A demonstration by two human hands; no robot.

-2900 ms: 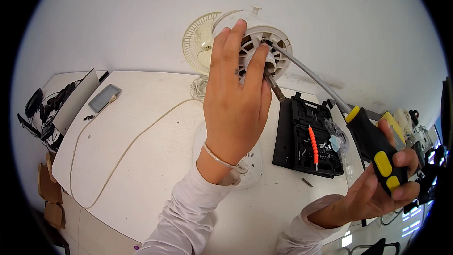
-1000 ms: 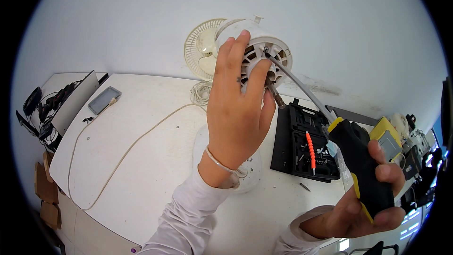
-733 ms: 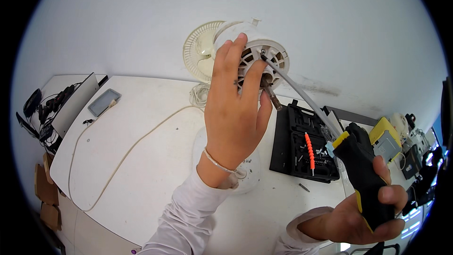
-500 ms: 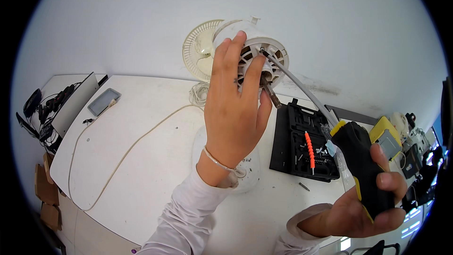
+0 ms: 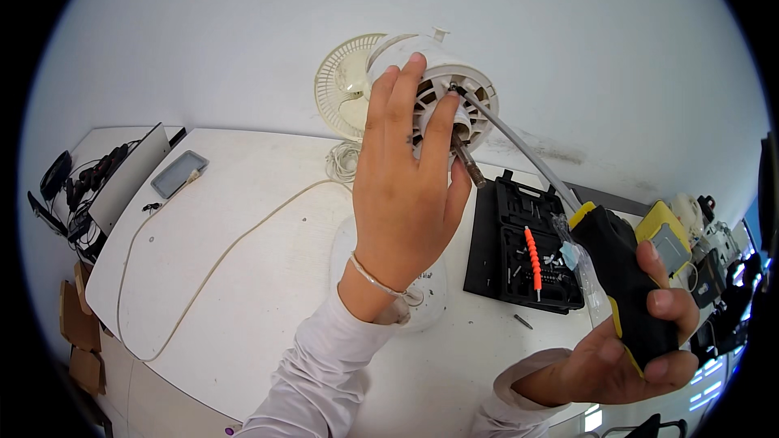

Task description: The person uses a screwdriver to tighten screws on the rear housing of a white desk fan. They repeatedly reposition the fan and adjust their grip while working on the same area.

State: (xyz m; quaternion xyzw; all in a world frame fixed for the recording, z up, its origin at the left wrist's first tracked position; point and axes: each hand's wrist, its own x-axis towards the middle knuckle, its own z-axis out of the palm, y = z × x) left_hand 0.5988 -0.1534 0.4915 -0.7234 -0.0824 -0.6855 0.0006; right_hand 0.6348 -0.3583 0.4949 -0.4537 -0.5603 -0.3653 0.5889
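The left hand [image 5: 406, 195] is raised in front of the fan motor housing [image 5: 442, 89], fingers spread over its vented round face and closed around it, so the middle of the housing and most of its vents are hidden behind the palm; the short dark shaft [image 5: 469, 166] pokes out just beside the thumb. The right hand [image 5: 625, 349] is wrapped tight round the black and yellow handle of a screwdriver [image 5: 625, 276], whose long grey shank runs up and left to the housing rim, its tip too small to make out where it meets the plastic. Behind the housing stands a white fan grille [image 5: 345, 93], half covered by it. Below the left wrist a round white fan base [image 5: 426, 308] is mostly hidden by the forearm. An open black tool case [image 5: 519, 251] lies on the tabletop [image 5: 243, 276] between the two hands, and a loose screw lies near it. A white cord [image 5: 211, 268] loops across the wide bare left part of the tabletop, whose near edge curves away at lower left. The right edge is crowded with blurred things.
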